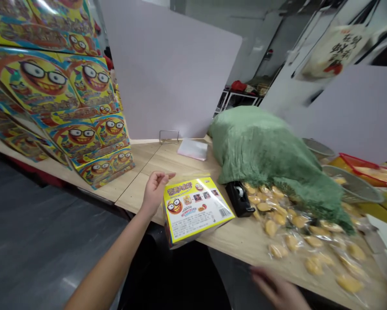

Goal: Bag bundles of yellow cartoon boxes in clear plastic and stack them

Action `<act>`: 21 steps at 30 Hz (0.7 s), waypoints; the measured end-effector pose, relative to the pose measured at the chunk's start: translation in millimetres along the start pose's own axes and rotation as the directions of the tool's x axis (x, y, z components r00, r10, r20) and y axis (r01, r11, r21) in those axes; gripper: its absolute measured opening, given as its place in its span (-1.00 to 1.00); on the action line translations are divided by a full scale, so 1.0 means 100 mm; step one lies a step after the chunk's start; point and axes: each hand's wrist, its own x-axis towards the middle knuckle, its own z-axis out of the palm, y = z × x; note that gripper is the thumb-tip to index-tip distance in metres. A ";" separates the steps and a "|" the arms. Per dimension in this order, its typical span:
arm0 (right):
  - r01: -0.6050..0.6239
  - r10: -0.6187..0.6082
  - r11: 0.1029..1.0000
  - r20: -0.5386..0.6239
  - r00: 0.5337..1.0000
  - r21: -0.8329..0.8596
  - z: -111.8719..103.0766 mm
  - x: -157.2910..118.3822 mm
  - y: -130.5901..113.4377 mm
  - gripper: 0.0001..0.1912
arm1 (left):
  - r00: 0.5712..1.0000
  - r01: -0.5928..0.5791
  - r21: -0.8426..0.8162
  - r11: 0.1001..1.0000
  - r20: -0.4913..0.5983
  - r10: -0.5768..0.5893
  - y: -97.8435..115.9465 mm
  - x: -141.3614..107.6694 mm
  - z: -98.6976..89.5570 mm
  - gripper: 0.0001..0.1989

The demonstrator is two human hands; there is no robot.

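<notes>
A yellow and white printed box (198,211) lies near the table's front edge, its text panel facing up. At the box's back left corner is my left hand (154,189), thumb and fingertips brought together; what they hold, if anything, is too small to make out. My right hand (273,286) is blurred, low at the right by the table's front edge, apart from the box, its fingers smeared by motion. A black tape dispenser (240,199) stands against the box's right side. Wrapped yellow pieces (292,242) are spread to the right of the dispenser.
Stacked colourful boxes (83,133) rise at the left. A green sack (258,142) lies behind the wrapped pieces. Clear plastic sheets (193,149) rest near a wire stand (169,137) below a white partition (167,69). Sieves and a red-rimmed basket (357,161) are at the right.
</notes>
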 end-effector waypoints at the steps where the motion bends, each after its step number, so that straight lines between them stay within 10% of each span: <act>1: -0.013 0.013 1.000 -0.032 0.999 0.002 -0.06 0.21 -0.06 -0.69 | 1.000 -0.021 -0.001 1.000 -0.019 0.021 -0.01 -0.01 0.01 -0.82; 5: 0.204 -0.166 0.968 -0.234 0.958 0.146 -0.18 1.41 -0.56 -0.51 | 0.989 -0.102 0.007 0.995 -0.105 0.102 -0.07 -0.03 0.08 -0.83; 7: 0.288 -0.255 0.924 -0.157 0.954 0.253 -0.10 1.96 -0.85 -0.28 | 0.981 -0.133 0.026 0.991 -0.137 0.136 -0.10 -0.05 0.12 -0.85; 10: 0.329 -0.345 0.890 -0.006 0.939 0.315 0.10 2.46 -1.12 -0.44 | 0.972 -0.162 0.054 0.985 -0.163 0.169 -0.14 -0.07 0.13 -0.85; 13: 0.342 -0.368 0.891 0.034 0.929 0.300 0.23 2.61 -1.17 -0.78 | 0.971 -0.163 0.067 0.984 -0.165 0.172 -0.16 -0.07 0.08 -0.85; 21: 0.410 -0.396 0.900 -0.113 0.911 0.148 0.18 2.33 -1.00 -0.82 | 0.918 -0.357 0.342 0.869 -0.044 0.395 -0.24 -0.21 -0.12 -0.90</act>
